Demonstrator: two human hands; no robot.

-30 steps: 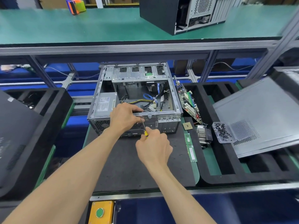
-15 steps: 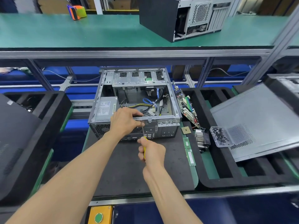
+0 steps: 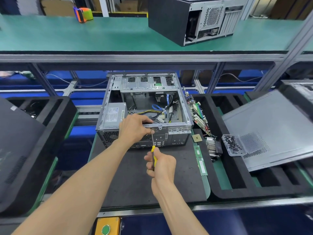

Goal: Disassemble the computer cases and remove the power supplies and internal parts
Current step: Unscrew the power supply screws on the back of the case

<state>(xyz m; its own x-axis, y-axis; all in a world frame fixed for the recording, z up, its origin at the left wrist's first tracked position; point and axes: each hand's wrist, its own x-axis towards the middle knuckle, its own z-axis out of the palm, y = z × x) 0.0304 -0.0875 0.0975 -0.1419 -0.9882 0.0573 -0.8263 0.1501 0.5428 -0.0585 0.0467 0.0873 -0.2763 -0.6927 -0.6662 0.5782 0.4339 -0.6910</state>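
Right now the right hand (image 3: 160, 164) is wrapped around the yellow handle of a screwdriver (image 3: 153, 145), whose tip sits at the rear panel of the open computer case (image 3: 176, 136) on the dark mat (image 3: 128, 175) of the table. The left hand (image 3: 133, 128) grips the case's top rear edge, thumb over the rim and a fingertip beside the screwdriver shaft, steadying it.

By the look of it, this case is partly stripped: one side panel (image 3: 271, 126) lies off to the right, one circuit board (image 3: 196, 114) leans against the case's right wall, and beside it lie one small chip (image 3: 196, 138), one heat sink (image 3: 213, 148) and one memory stick (image 3: 201, 161). One clear tray of loose screws (image 3: 232, 144) rests on the panel. Left to do, as I judge it: the one power supply (image 3: 114, 114) sits in the case's rear left corner, and a bundle of cables (image 3: 159, 112) lies inside.

Farther back, on the green shelf (image 3: 67, 36), stands a second computer case (image 3: 191, 19), closed on its visible side, so apparently untouched. That makes two cases in plain view, and one orange-and-green object (image 3: 83, 14) I cannot identify.
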